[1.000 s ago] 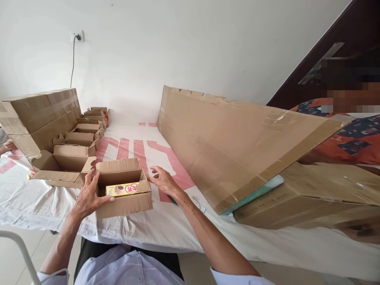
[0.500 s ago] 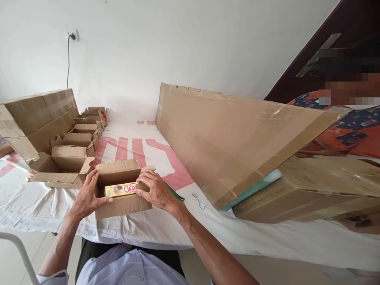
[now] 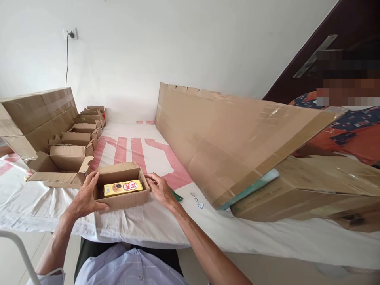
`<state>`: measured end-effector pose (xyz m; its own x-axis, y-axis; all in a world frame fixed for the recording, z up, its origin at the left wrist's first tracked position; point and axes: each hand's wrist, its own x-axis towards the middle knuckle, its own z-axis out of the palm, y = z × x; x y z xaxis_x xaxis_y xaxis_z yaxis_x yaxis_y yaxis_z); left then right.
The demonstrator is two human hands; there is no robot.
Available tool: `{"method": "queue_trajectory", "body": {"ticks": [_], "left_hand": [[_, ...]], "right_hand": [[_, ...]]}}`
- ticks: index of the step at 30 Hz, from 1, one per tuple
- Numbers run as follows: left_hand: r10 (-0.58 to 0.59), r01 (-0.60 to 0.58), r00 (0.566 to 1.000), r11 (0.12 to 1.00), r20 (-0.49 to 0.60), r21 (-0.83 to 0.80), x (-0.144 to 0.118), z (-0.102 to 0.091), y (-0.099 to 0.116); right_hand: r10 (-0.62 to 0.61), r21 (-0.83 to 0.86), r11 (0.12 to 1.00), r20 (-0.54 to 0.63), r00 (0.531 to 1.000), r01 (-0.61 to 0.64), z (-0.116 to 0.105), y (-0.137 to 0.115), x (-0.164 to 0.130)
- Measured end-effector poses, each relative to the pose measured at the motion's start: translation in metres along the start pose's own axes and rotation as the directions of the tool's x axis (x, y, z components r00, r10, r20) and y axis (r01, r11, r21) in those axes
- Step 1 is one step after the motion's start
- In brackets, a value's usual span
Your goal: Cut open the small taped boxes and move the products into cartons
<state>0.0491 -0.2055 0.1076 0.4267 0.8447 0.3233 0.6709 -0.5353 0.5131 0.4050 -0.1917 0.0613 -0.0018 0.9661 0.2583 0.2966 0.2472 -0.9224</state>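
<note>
Sitting near the front edge of the desk (image 3: 166,229), a little left of its middle, is a small open carton (image 3: 121,200) with a yellow packet (image 3: 122,187) lying flat inside it, lengthwise from side wall to side wall. The left hand (image 3: 84,197) clasps the carton's left wall, thumb along the front face and fingers curled over the top rim, so its grip is closed on the cardboard. The right hand (image 3: 160,189) presses against the right wall with fingertips hooked on that rim, gripping the carton from the other side. Both forearms reach in over the front edge, and a narrow strip of white plastic sheet (image 3: 148,227) lies between the carton and that edge.

Just left of the carton, almost touching the left hand, stands an empty open box (image 3: 61,170) with its flaps spread, first of a row of open boxes (image 3: 81,132) running toward the far left corner beside a big taped carton (image 3: 35,114). Right of the right hand a green strip (image 3: 176,194) lies on the sheet, and a small tag (image 3: 198,202) a bit farther on. Beyond these, a long cardboard flap (image 3: 225,138) leans diagonally from the far edge toward the right front, over a large box (image 3: 311,190); another person in a patterned garment (image 3: 350,134) is behind it. Bare sheet with red lettering (image 3: 133,148) stretches behind the carton to the wall.
</note>
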Motion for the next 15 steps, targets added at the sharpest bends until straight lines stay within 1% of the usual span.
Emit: {"method": "queue_trajectory", "body": {"ticks": [3, 6, 8, 9, 10, 11, 12, 13, 14, 15], "left_hand": [[-0.027, 0.027, 1.000, 1.000, -0.007, -0.008, 0.002, 0.000, 0.000], [-0.064, 0.063, 0.998, 0.998, -0.007, -0.020, 0.005, 0.000, 0.000], [-0.077, 0.076, 0.997, 0.997, -0.009, -0.029, 0.006, 0.000, 0.000], [-0.081, 0.080, 0.997, 0.996, -0.008, -0.035, 0.006, 0.000, 0.001], [-0.084, 0.084, 0.996, 0.996, -0.006, -0.040, 0.006, -0.001, 0.001], [-0.087, 0.087, 0.996, 0.995, -0.002, -0.045, 0.007, -0.001, 0.002], [-0.090, 0.090, 0.996, 0.995, 0.001, -0.050, 0.007, -0.001, 0.002], [-0.094, 0.094, 0.996, 0.994, 0.004, -0.054, 0.006, -0.001, 0.003], [-0.097, 0.097, 0.995, 0.994, 0.006, -0.056, 0.006, -0.001, 0.003], [-0.099, 0.099, 0.995, 0.993, 0.004, -0.057, 0.006, -0.001, 0.003]], "right_hand": [[-0.016, -0.015, 1.000, -0.007, 1.000, 0.016, 0.008, 0.004, 0.002], [-0.054, -0.061, 0.997, 0.009, 0.999, 0.054, 0.005, 0.003, 0.005], [-0.168, -0.169, 0.972, -0.028, 0.985, 0.161, -0.002, -0.005, 0.007], [-0.250, -0.239, 0.943, -0.044, 0.967, 0.233, -0.006, -0.011, 0.008], [-0.333, -0.306, 0.901, -0.037, 0.942, 0.307, -0.009, -0.019, 0.010], [-0.400, -0.357, 0.855, 0.009, 0.916, 0.377, -0.011, -0.029, 0.011], [-0.438, -0.390, 0.812, 0.087, 0.895, 0.435, -0.012, -0.040, 0.013], [-0.440, -0.409, 0.780, 0.182, 0.880, 0.474, -0.012, -0.051, 0.016], [-0.407, -0.426, 0.759, 0.280, 0.870, 0.492, -0.011, -0.063, 0.018], [-0.347, -0.450, 0.744, 0.371, 0.861, 0.494, -0.009, -0.074, 0.021]]}}
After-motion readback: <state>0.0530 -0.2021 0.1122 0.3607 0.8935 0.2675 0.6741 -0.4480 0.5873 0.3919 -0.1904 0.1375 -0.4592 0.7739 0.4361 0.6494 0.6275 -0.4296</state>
